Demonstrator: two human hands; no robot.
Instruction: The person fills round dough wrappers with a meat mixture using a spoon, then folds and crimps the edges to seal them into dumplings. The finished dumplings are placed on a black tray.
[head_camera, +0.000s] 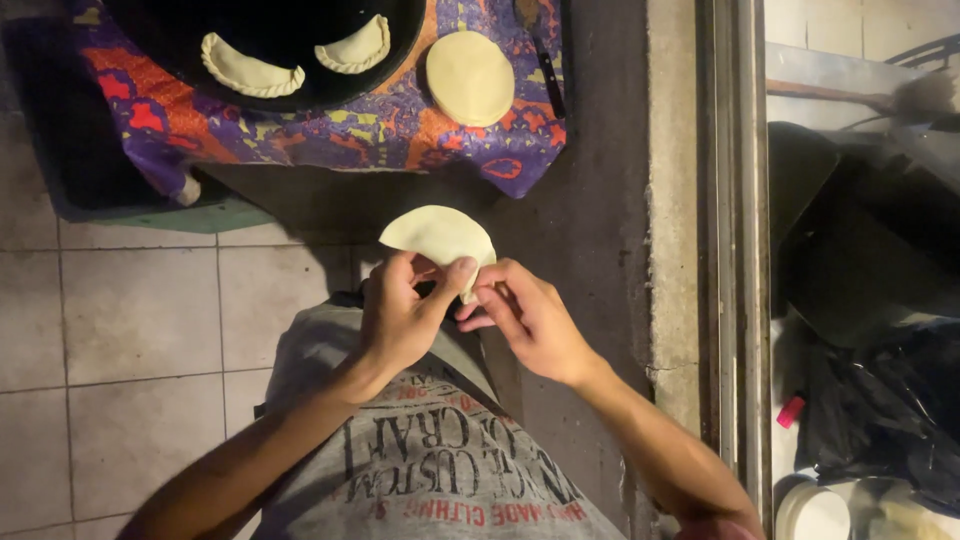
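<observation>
Down below, pale square floor tiles (140, 310) with thin grout lines meet a rough grey concrete strip (600, 250) on the right, matte and gritty against the smooth tile. Up top, a brightly patterned cloth (330, 135) in purple, orange and red drapes over a low surface, its edge hanging in soft folds. On it sits a round black pan (415, 40) holding two finished crescent pastries, one at the left (250, 70) and one at the right (355, 47), both with rope-like crimped edges. Just beside the pan, a flat round dough disc (470, 77) lies smooth and pale on the cloth, with a dark-handled knife (550, 80) near its right edge. And here in the middle, well apart from the pan, a folded half-moon of dough (440, 235) is up in the air in both hands. The left hand (400, 315) pinches its lower right rim, thumb pressed on the seam; the right hand (525, 310) closes fingers on that same corner, touching the left thumb. Both grips are tight on soft, pliable dough.
</observation>
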